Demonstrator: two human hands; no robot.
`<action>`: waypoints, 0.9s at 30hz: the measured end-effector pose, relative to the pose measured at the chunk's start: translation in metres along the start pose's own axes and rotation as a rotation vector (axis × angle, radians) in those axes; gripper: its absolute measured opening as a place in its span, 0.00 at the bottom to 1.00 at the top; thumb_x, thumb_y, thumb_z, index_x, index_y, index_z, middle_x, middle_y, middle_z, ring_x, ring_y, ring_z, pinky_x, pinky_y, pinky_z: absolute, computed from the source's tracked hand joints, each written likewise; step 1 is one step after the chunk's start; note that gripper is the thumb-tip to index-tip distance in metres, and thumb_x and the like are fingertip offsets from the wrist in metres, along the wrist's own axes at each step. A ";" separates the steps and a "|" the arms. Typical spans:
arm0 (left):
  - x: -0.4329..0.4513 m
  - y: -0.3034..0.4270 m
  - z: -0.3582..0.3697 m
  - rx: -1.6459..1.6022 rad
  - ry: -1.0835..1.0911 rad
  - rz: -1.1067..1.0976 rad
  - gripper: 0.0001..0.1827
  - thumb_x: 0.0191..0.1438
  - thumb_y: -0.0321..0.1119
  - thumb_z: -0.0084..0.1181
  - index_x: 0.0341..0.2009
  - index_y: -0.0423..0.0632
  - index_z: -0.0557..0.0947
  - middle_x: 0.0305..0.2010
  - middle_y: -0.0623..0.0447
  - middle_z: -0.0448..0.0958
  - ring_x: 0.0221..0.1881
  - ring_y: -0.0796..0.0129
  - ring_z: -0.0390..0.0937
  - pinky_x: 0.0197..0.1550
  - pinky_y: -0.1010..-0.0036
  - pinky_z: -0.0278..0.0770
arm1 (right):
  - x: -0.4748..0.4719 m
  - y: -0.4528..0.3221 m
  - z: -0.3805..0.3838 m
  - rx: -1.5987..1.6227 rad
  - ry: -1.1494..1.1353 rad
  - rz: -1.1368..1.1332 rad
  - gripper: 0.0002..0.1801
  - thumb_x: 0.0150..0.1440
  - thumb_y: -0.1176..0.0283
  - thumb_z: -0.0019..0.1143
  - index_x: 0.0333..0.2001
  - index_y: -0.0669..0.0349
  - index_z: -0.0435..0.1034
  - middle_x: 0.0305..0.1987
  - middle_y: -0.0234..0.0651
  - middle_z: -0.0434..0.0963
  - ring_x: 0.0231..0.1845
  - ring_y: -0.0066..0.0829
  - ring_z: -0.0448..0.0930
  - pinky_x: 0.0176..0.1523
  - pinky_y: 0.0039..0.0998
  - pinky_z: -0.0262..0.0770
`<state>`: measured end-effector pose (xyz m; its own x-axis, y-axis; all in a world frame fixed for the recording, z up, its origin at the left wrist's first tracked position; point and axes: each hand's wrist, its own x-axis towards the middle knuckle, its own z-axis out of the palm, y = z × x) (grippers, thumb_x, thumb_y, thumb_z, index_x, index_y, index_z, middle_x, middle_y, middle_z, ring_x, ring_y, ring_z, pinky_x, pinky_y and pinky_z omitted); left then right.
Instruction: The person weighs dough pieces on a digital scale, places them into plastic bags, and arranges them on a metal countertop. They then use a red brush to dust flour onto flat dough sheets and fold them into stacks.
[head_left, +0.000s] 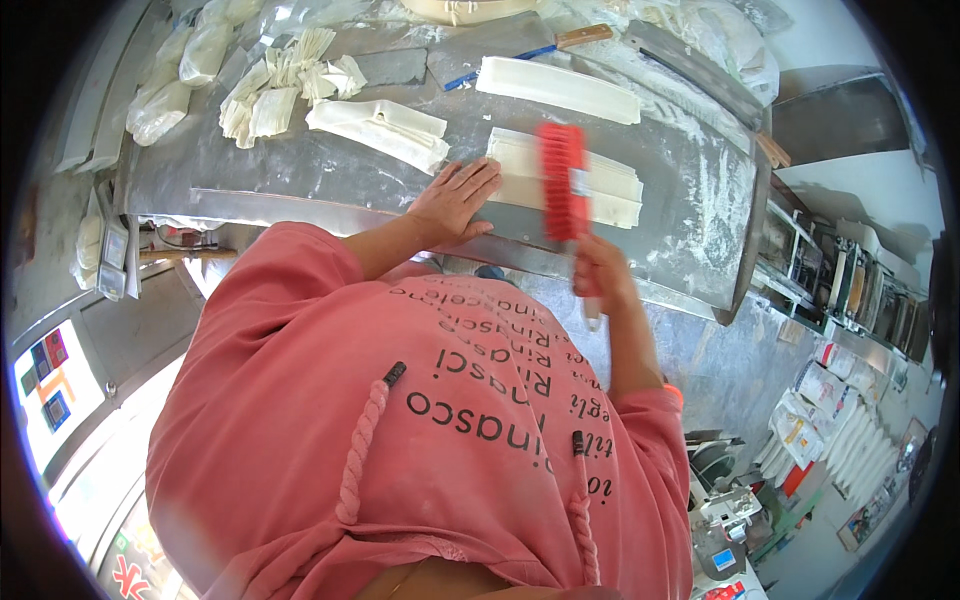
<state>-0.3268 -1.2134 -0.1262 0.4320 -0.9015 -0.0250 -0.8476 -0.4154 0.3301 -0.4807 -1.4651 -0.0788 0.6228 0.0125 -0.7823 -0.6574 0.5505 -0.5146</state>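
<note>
My right hand (604, 274) grips the handle of a red bristle brush (568, 180), which is a little blurred. The brush lies across a stack of folded pale dough sheets (517, 180), and I cannot tell whether its bristles touch them. Palm down at the table's near edge, my left hand (457, 199) holds nothing; its fingertips reach the left end of that stack. Farther back is another folded dough strip (559, 88). Left of it, a looser folded dough sheet (382, 133) rests on the floury metal tabletop (330, 176).
Bundles of cut dough sheets (274, 97) and plastic-bagged dough (202, 56) occupy the left side. At the back, a wooden-handled blade (581, 36) lies near a bamboo steamer (469, 9). A long metal blade (694, 71) borders the right side, near loose flour (705, 187).
</note>
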 end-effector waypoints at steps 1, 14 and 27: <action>0.000 0.000 -0.001 -0.004 0.003 0.002 0.38 0.55 0.53 0.48 0.64 0.45 0.58 0.69 0.48 0.50 0.71 0.57 0.45 0.69 0.56 0.43 | -0.015 -0.008 -0.019 -0.018 0.141 -0.008 0.11 0.59 0.61 0.49 0.29 0.52 0.62 0.15 0.20 0.57 0.11 0.14 0.56 0.13 0.18 0.51; 0.043 0.036 0.006 -0.035 0.093 0.027 0.40 0.52 0.50 0.51 0.64 0.42 0.57 0.69 0.46 0.50 0.71 0.55 0.43 0.69 0.56 0.39 | -0.002 -0.035 -0.117 -1.356 1.293 -0.360 0.20 0.53 0.65 0.53 0.44 0.67 0.63 0.52 0.50 0.70 0.52 0.53 0.71 0.50 0.46 0.68; 0.046 0.054 0.018 0.024 0.079 -0.188 0.42 0.53 0.55 0.48 0.64 0.41 0.55 0.71 0.45 0.47 0.72 0.58 0.40 0.70 0.59 0.37 | 0.057 0.003 -0.034 -1.762 0.570 -0.946 0.43 0.55 0.50 0.47 0.67 0.64 0.45 0.71 0.47 0.46 0.73 0.44 0.45 0.69 0.52 0.39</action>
<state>-0.3580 -1.2793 -0.1270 0.6053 -0.7959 -0.0094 -0.7565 -0.5789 0.3043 -0.4614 -1.4907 -0.1370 0.9914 -0.1227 0.0447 -0.1133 -0.9785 -0.1723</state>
